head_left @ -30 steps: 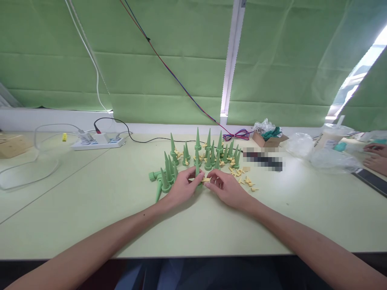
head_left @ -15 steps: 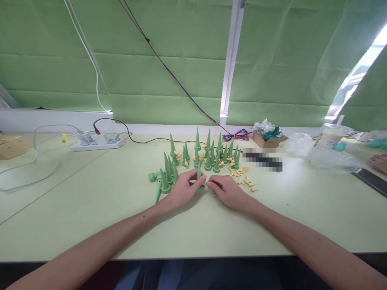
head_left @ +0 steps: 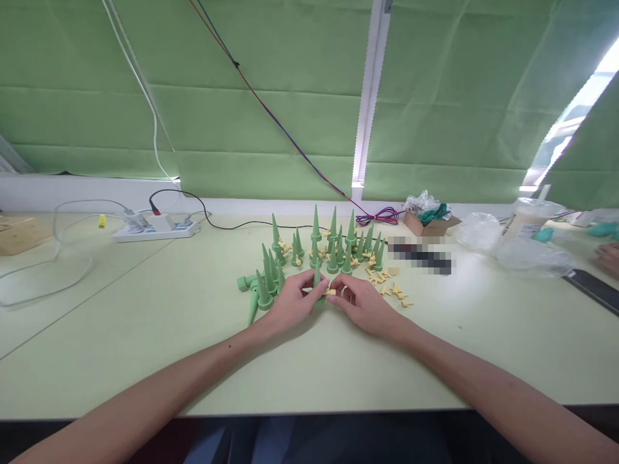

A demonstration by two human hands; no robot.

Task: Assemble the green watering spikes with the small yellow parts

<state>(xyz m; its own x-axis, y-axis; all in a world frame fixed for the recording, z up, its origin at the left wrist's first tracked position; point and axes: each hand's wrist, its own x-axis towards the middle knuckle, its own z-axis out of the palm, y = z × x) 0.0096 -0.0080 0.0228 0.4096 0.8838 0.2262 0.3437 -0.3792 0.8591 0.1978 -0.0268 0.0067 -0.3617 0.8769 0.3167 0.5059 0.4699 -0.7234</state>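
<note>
My left hand (head_left: pixel 296 298) is closed around an upright green cone-shaped spike (head_left: pixel 317 276), its tip rising above the thumb and its base partly hidden. A small yellow plastic valve piece (head_left: pixel 330 292) sticks out sideways from the spike, toward the right. The thumb and forefinger of my right hand (head_left: pixel 363 305) are curled about the outer end of that piece, one above and one below. Just beyond my hands stand several green spikes (head_left: pixel 333 259), many with yellow pieces at their bases. Loose yellow pieces (head_left: pixel 396 291) lie right of my right hand.
Green spikes, some lying down (head_left: pixel 253 305), are left of my left hand. A power strip (head_left: pixel 157 231) with cables sits at the back left. At the right are a small cardboard box (head_left: pixel 428 224), plastic bags, a drink cup (head_left: pixel 525 219), a phone (head_left: pixel 594 287) and another person's hand (head_left: pixel 608 258).
The fingertips of my right hand have spread a little, leaving more of the yellow valve piece in sight. My left hand and the spike have hardly moved.
</note>
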